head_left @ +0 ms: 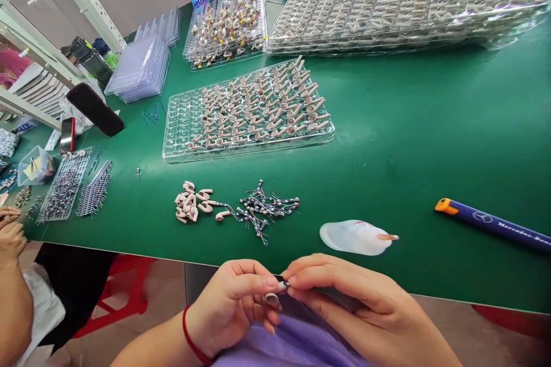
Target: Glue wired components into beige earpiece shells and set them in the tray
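My left grip (pixel 235 292) pinches a beige shell (pixel 272 299); my right grip (pixel 350 289), a small dark part (pixel 282 279).
Where they meet is hidden from me.

Through the head camera I see an assembly workshop: a long green work surface (pixel 387 143) bears a clear plastic grid tray (pixel 183 120) with rows of beige hook-shaped pieces (pixel 263 98), a heap of thin dark wired parts (pixel 262 203), and a co-worker's bare hands (pixel 12 238) show at left
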The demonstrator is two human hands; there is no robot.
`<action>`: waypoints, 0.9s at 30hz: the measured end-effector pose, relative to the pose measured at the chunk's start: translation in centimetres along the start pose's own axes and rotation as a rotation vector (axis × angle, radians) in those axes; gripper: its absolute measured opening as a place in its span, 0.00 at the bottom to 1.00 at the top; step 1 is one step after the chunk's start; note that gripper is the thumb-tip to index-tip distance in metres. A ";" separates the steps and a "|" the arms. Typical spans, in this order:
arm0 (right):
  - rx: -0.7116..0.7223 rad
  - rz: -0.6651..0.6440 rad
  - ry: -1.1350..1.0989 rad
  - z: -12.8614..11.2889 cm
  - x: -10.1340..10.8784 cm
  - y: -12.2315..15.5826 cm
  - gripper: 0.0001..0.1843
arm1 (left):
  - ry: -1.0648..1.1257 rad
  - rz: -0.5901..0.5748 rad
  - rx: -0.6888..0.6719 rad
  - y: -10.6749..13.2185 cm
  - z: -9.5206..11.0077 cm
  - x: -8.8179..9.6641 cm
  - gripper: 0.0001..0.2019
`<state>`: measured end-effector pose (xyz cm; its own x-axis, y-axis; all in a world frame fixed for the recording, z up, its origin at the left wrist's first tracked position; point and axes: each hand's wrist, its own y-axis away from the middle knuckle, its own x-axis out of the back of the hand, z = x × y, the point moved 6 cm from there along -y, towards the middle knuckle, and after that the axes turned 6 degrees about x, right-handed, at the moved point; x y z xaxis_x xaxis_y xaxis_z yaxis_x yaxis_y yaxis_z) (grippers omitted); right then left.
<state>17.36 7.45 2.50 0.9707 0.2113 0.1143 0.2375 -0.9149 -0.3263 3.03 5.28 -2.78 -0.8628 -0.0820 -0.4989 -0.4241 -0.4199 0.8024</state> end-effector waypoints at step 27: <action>0.038 0.043 0.124 -0.7 0.5 0.5 0.07 | 0.056 0.000 -0.010 -0.3 -0.2 0.0 0.14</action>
<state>17.94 6.85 3.04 0.9688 0.1257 0.2134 0.1989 -0.9081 -0.3684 3.26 5.17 -3.06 -0.8459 -0.1324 -0.5167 -0.4211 -0.4286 0.7993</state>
